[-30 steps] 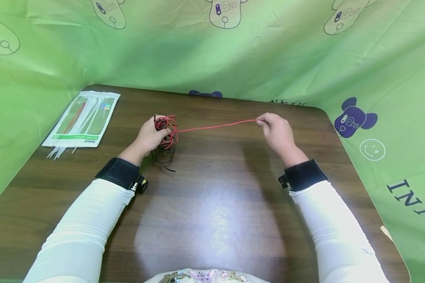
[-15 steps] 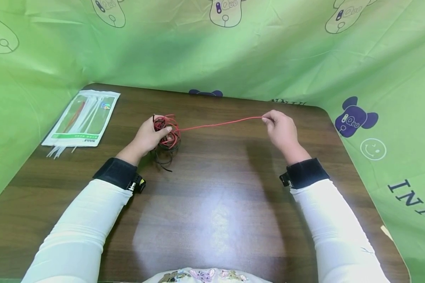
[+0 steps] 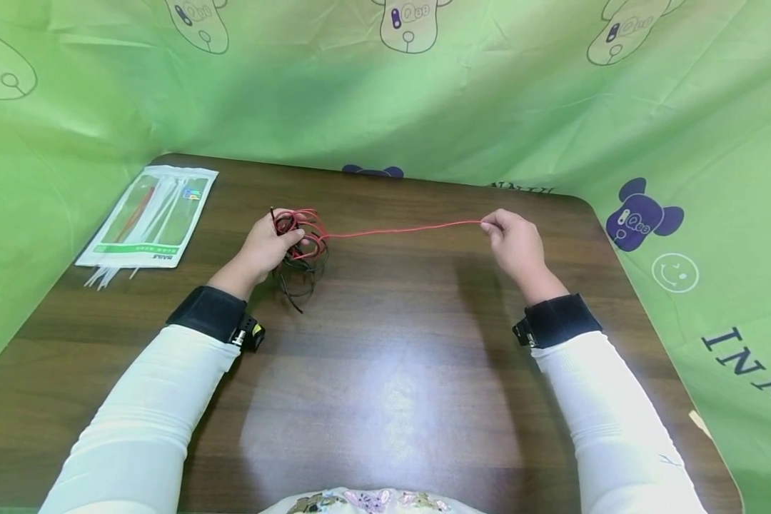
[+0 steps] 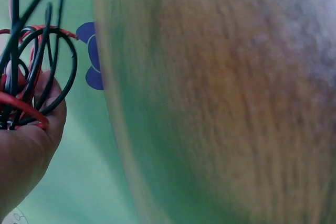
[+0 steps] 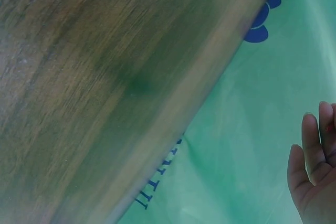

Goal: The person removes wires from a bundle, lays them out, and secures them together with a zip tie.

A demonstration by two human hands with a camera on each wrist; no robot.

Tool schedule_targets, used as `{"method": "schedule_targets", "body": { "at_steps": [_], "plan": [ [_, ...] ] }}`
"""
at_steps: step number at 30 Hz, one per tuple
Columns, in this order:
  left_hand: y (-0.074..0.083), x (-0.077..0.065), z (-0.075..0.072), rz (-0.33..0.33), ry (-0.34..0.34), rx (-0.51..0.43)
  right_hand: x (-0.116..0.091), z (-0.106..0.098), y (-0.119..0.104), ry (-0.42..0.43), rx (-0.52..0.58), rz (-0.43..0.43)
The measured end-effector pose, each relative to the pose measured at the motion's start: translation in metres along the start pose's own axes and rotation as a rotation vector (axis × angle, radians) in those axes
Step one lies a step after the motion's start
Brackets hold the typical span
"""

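Note:
My left hand (image 3: 263, 246) grips a loose tangle of red and black wire (image 3: 302, 250), thumb laid across the coils. Black loops (image 4: 73, 59) stand out past the fingers in the left wrist view, and a black end dangles below the hand in the head view. From the tangle a single red wire (image 3: 398, 230) runs nearly straight across to my right hand (image 3: 515, 243), which pinches it between thumb and forefinger. In the right wrist view only part of the right hand (image 5: 315, 171) shows at the edge, its other fingers loosely extended.
A clear-windowed packet of white cable ties (image 3: 150, 218) lies at the back left of the brown wooden table (image 3: 385, 343), several tie ends poking out of it. A green printed curtain (image 3: 308, 86) hangs behind and beside the table.
My right hand has shifted a little to the right, first rising and then coming lower, and the red stretch of wire is slightly longer. The left hand has moved slightly left with the tangle.

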State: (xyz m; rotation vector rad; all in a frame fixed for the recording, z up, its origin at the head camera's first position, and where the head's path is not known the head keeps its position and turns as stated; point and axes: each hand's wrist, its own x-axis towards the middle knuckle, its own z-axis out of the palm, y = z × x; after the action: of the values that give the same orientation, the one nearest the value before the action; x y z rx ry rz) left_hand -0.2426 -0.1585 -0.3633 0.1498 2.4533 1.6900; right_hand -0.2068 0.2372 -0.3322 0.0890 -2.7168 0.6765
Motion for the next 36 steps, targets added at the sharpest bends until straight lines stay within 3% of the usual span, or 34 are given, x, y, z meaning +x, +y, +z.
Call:
{"method": "schedule_targets", "body": {
  "at_steps": [6,10,18,36],
  "plan": [
    [-0.005,0.001,0.0,0.011,0.122,0.087,-0.001,0.0,0.002,0.012,0.006,-0.002],
    [-0.013,0.002,-0.003,0.015,0.188,0.094,-0.001,0.0,0.004,0.008,0.008,0.004],
    [-0.012,-0.001,-0.008,0.038,0.13,0.182,0.001,-0.001,0.004,-0.005,0.018,0.013],
    [-0.011,-0.004,-0.022,0.024,0.081,0.132,0.0,-0.003,0.014,-0.008,0.025,0.031]
  ]
}}
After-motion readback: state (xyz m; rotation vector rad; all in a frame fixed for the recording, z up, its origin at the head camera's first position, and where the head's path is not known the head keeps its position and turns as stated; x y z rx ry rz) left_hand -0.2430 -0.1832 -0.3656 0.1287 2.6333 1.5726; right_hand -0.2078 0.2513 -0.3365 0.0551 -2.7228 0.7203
